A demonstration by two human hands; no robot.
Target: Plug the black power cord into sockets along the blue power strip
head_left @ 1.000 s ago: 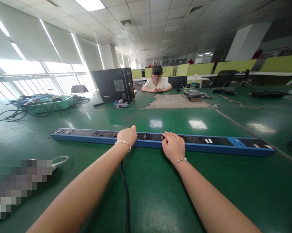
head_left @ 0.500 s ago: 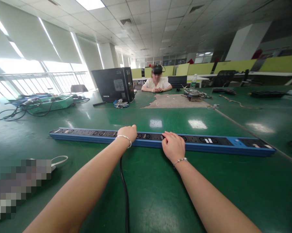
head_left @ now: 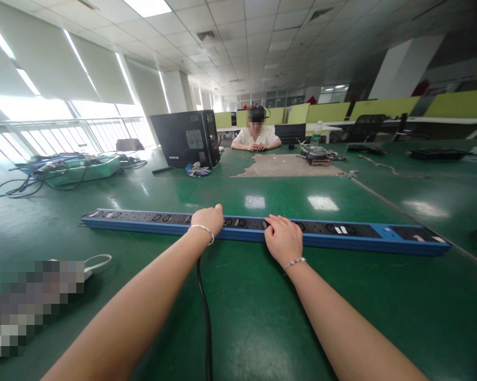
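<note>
A long blue power strip [head_left: 341, 241] with black sockets lies across the green table. My left hand [head_left: 207, 221] is closed on top of it, left of the middle, and the fingers are wrapped round something, mostly hidden by the hand. A black cable [head_left: 205, 317] runs from beneath my left wrist toward the near edge. My right hand [head_left: 284, 238] rests on the strip right of the middle, its fingers bent over the near side and top, gripping the strip.
A black computer case [head_left: 183, 138] and gloves [head_left: 198, 170] stand beyond the strip. Further left is a green basket [head_left: 91, 170] with cables. A person [head_left: 256, 135] sits across the table. A blurred object [head_left: 32, 301] lies at the near left.
</note>
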